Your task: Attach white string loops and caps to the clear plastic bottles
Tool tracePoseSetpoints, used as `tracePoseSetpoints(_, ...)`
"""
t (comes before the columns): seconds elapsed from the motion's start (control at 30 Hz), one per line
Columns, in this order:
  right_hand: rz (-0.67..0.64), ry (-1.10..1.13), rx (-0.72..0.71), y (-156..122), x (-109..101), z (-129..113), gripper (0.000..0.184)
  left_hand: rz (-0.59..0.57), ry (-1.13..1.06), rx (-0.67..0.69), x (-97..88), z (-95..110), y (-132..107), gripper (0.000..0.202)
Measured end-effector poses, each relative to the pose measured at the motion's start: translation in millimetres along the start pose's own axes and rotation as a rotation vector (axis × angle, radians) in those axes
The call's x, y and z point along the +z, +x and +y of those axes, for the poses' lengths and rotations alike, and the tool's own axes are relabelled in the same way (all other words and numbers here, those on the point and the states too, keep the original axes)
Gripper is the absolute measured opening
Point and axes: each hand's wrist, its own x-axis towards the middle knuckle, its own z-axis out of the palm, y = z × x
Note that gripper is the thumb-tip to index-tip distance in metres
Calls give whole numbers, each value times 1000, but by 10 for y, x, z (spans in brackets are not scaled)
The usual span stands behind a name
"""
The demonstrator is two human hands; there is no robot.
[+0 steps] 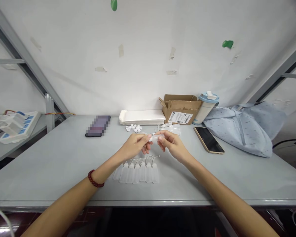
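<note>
Between my two hands, over the middle of the table, is a small translucent plastic bottle point(159, 136). My right hand point(171, 142) pinches its body from the right. From the left, my left hand point(138, 143) grips the white neck end; whether a cap sits there is hidden by the fingers. In front of my hands lies a row of several similar translucent bottles point(138, 173), side by side, with thin curved white tubes at their tops. A cluster of small white caps point(134, 128) lies behind my left hand. More translucent bottles point(174, 128) lie behind my right hand.
Along the wall stand a stack of white trays point(142, 117), an open cardboard box point(181, 110) and a blue-lidded cup point(205, 107). A phone point(209, 140) and a blue cloth bag point(239, 130) lie at right. Another phone point(98, 126) lies at left, near a power strip point(22, 126).
</note>
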Motion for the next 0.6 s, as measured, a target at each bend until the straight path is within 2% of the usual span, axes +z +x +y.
tracePoseSetpoints(0.1,3,-49,-17,-9,-7,-11,34,-30,-9,-35,-8,7,-10,46)
tracePoseSetpoints(0.23,22,-76,-32,-14,-10,-25,32,7,95,35,7,14,-36,39)
tracePoseSetpoints(0.37,38,-51,-23,-7,-11,-8,31,118,336,184,24,-18,-41,26)
tracePoseSetpoints(0.47,48,20,39,1,-5,12,31,189,538,333,30,-94,-29,21)
tracePoseSetpoints(0.6,53,112,124,4,9,7,32,233,644,481,44,-174,-15,20)
